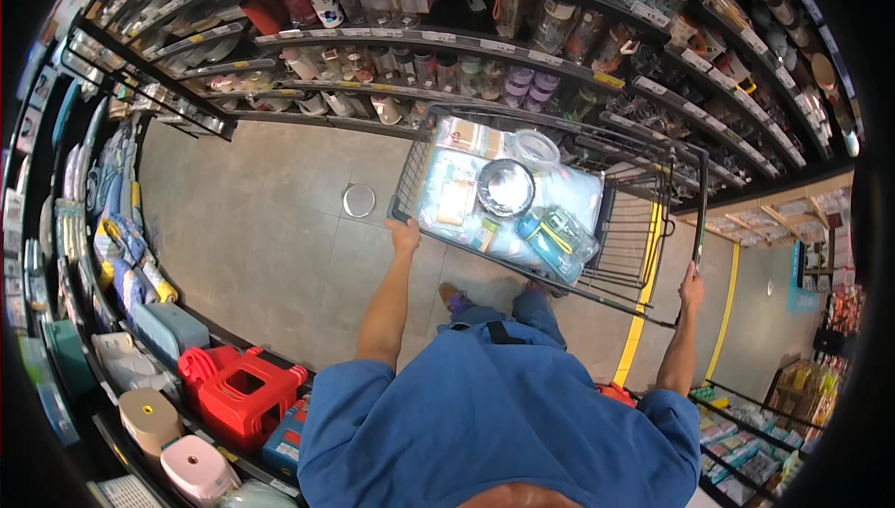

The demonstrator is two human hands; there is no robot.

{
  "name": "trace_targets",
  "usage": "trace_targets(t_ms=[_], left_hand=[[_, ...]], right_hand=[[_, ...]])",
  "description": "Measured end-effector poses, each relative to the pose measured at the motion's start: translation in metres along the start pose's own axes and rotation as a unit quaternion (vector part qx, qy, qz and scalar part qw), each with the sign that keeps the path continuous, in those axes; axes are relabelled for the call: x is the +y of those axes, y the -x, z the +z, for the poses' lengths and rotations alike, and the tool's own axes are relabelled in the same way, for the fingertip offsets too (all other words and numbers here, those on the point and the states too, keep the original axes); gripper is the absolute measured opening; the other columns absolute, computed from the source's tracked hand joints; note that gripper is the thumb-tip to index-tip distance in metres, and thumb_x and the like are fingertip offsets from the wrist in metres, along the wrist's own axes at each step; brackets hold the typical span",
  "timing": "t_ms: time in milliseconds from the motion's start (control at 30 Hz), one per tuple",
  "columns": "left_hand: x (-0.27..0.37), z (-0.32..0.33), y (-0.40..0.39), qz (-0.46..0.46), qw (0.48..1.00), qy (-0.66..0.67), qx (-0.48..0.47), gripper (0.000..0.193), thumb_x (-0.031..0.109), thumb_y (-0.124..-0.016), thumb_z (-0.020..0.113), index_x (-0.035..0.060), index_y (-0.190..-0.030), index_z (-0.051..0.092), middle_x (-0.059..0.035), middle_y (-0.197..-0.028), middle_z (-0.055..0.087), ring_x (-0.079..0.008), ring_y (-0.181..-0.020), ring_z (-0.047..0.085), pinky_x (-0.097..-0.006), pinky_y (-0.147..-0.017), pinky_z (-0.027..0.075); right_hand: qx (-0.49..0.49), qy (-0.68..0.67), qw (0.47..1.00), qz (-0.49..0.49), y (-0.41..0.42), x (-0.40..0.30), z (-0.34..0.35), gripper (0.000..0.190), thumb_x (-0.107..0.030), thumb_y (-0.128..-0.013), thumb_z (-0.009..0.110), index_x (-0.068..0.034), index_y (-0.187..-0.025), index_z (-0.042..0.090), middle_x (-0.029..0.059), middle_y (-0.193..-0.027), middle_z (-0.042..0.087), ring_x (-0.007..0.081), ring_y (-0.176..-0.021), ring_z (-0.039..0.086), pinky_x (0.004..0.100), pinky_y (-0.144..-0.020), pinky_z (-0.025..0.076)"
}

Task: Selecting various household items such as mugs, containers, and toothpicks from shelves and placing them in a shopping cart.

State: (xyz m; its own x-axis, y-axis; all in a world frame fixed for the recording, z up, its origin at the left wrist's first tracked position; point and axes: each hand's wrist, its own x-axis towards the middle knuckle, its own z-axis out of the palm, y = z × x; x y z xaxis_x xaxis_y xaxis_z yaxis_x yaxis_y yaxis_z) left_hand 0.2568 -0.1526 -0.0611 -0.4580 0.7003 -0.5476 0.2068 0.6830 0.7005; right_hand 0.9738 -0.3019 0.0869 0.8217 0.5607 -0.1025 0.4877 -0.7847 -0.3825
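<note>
A black wire shopping cart [633,246] stands in front of me, turned at an angle. My left hand [404,235] grips the rim at its near left corner. On the right end, my right hand [691,288] is closed around the cart handle [701,214]. Inside lie plastic-wrapped light-blue packs [573,186], a round dark-rimmed item in clear wrap [505,188] and a clear round container [536,149]. A blue water bottle [552,246] with a yellow-green strap rests beside a clear greenish bottle [570,232]. Near them is a small green-lidded jar [485,234].
Shelves of cups and bottles [419,36] run close along the cart's far side. Behind my left are shelves with a red plastic stool-like item [245,396] and storage bins [150,420]. A round pale disc [359,200] shows on the tiled floor [280,228]. Yellow lines [640,305] cross the floor at right.
</note>
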Motion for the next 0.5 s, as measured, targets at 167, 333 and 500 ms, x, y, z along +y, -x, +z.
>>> trace_targets(t_ms=[167, 333, 500], left_hand=[[0.029, -0.042, -0.005, 0.005, 1.000, 0.016, -0.024, 0.080, 0.021, -0.089, 0.050, -0.0126, -0.136, -0.006, -0.0191, -0.077, 0.062, -0.0224, -0.052, 0.061, -0.0324, -0.044, 0.050], [0.001, -0.085, -0.043, -0.022, 0.999, 0.038, -0.008, 0.086, 0.020, -0.089, 0.050, -0.0092, -0.136, -0.015, -0.0200, -0.082, 0.062, -0.0239, -0.056, 0.063, -0.0348, -0.045, 0.054], [-0.006, -0.117, -0.060, -0.052, 0.997, 0.053, -0.030, 0.066, 0.020, -0.090, 0.050, -0.0039, -0.130, 0.003, -0.0211, -0.096, 0.060, -0.0253, -0.066, 0.065, -0.0380, -0.054, 0.057]], right_hand=[[0.063, 0.042, 0.996, -0.051, 0.024, -0.014, 0.022, 0.069, -0.062, -0.091, 0.040, 0.004, -0.096, 0.061, 0.0158, -0.068, 0.062, 0.0287, -0.061, 0.064, 0.0395, -0.057, 0.050], [0.007, 0.081, 0.997, -0.001, 0.101, -0.126, 0.009, 0.066, -0.057, -0.093, 0.037, 0.001, -0.114, 0.060, 0.0284, -0.106, 0.062, 0.0436, -0.105, 0.057, 0.0490, -0.088, 0.045], [0.002, 0.082, 0.997, 0.008, 0.122, -0.155, 0.015, 0.064, -0.056, -0.093, 0.037, -0.001, -0.115, 0.060, 0.0274, -0.101, 0.063, 0.0434, -0.099, 0.060, 0.0496, -0.082, 0.047]])
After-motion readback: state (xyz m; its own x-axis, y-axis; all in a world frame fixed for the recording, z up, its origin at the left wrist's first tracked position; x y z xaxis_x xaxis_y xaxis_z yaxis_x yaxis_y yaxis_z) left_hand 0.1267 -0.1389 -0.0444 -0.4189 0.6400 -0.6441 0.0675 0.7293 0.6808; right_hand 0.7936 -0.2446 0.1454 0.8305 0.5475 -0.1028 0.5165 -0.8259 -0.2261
